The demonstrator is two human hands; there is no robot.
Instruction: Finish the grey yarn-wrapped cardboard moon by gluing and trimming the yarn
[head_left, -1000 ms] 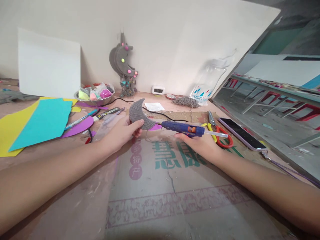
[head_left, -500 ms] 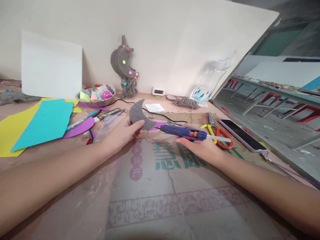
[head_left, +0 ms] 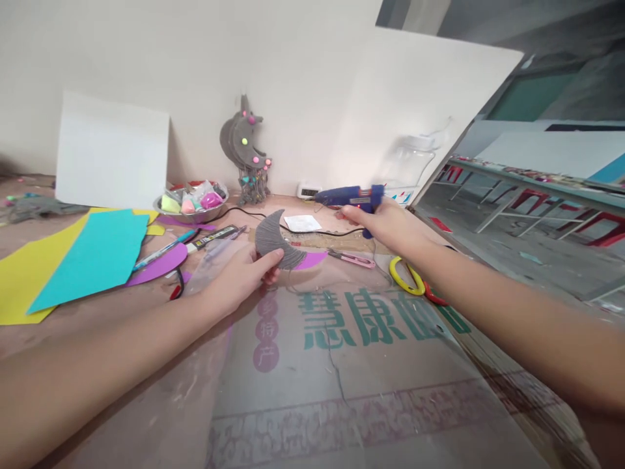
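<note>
Left hand point(head_left: 249, 270) pinches the grey yarn-wrapped purple crescent point(head_left: 271, 241) in front of the white digital timer point(head_left: 307, 191), right hand point(head_left: 390, 225) grips a dark-blue plastic glue gun point(head_left: 344, 196) right of that timer, and imo the crescent's probably light, bendy card, so hold the wrapped edge.

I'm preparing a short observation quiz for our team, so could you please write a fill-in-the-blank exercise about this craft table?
1. The left hand grips a crescent partly wrapped in ____ yarn.
2. The crescent's unwrapped tip is ____.
3. The right hand holds a blue ____.
4. Beneath the turquoise sheet, extending beyond its left edge, is a ____ sheet.

Missing words: gray; purple; glue gun; yellow.
</note>
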